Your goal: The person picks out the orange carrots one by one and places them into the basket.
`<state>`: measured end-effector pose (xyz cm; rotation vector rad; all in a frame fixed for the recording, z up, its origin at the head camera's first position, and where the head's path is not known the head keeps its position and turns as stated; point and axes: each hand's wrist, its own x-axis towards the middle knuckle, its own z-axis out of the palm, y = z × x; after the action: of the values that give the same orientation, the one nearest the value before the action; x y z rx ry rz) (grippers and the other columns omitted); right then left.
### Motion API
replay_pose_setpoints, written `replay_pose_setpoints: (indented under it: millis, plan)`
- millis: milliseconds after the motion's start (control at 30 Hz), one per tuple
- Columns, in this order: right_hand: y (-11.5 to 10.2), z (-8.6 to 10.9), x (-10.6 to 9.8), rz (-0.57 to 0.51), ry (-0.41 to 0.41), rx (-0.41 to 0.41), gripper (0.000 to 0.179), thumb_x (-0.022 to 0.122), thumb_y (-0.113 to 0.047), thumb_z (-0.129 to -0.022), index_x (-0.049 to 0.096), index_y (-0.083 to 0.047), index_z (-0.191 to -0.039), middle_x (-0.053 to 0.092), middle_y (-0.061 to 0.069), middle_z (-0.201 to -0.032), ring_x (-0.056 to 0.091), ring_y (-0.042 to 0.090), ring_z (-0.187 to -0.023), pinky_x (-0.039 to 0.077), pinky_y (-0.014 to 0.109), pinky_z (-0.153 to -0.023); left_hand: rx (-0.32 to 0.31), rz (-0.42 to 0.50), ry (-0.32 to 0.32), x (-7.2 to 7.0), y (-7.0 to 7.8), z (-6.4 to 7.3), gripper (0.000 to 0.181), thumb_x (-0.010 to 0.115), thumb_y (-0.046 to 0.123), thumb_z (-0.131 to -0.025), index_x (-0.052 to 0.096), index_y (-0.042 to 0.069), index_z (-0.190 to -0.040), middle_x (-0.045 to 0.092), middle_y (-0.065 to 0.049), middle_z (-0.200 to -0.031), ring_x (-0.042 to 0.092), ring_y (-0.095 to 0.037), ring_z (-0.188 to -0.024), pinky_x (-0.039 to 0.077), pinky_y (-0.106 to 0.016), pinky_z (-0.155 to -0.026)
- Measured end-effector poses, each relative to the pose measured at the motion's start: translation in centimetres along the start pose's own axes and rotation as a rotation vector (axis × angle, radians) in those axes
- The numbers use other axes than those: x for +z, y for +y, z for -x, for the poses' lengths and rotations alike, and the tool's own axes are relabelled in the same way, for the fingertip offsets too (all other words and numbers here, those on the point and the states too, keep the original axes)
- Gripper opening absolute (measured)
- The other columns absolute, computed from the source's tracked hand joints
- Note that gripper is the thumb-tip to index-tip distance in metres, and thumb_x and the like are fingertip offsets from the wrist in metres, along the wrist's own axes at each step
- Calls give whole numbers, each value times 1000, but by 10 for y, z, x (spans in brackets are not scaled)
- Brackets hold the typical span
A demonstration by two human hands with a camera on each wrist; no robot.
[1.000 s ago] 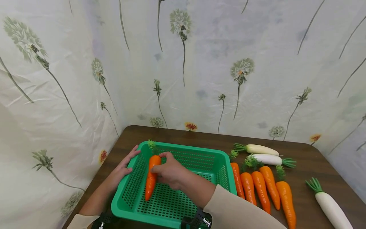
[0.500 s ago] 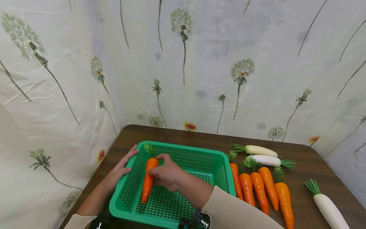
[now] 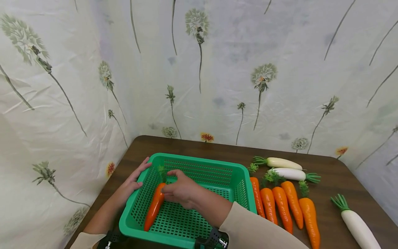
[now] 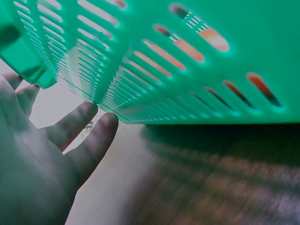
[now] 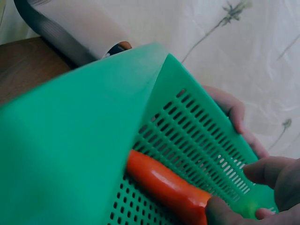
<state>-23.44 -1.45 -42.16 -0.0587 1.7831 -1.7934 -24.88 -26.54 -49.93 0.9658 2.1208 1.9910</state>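
Observation:
A green plastic basket (image 3: pixel 202 159) with slotted walls stands on the table. Along its left side inside lies an orange carrot (image 3: pixel 154 206), its leafy green top towards the far left corner. My right hand (image 3: pixel 183 188) is over the basket at the carrot's thick end, thumb and fingers spread apart. In the right wrist view, a fingertip is right at the end of the carrot (image 5: pixel 168 185). At the left rim rests my left hand (image 3: pixel 132 181), its fingers extended. The left wrist view shows the fingers of the left hand (image 4: pixel 51 150) against the basket's outer wall.
Right of the basket lie several carrots (image 3: pixel 283 205) side by side. Behind them are two white radishes, one (image 3: pixel 284 163) beyond the other (image 3: pixel 289 173). Another radish (image 3: pixel 360 228) lies at the far right. A flower-patterned sheet (image 3: pixel 224 69) hangs behind the brown table (image 3: pixel 230 147).
The carrot has left my right hand's grip and dropped to the basket floor on the left. The right hand's fingers have parted. My left hand has stayed at the rim.

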Motion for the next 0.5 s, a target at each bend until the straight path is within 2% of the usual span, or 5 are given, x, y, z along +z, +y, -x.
replay_pose_setpoints:
  millis: [233,400,500]
  plan:
    - [-1,1,-2,9,-14,10,70,69,-1,-94,36,-6,-155,50,28,-143,63,41,-128,48,53,-109,17,3,-10,-1,-2,-1,63,35,-2,-102,18,-6,-163,-11,-16,-175,17,13,-151,35,-16,-111]
    - [-2,2,-2,6,-13,18,70,70,0,-94,36,-6,-155,52,27,-142,63,41,-126,49,54,-108,21,-1,-6,-1,-2,-1,63,35,-1,-102,21,-3,-163,-8,-11,-177,16,14,-150,32,-14,-111]
    - [-3,3,-3,7,-17,17,69,70,0,-94,37,-5,-154,54,26,-138,63,41,-125,49,54,-107,9,-1,2,0,-1,0,65,36,-2,-100,22,-2,-163,-8,-12,-177,16,14,-149,32,-14,-111]
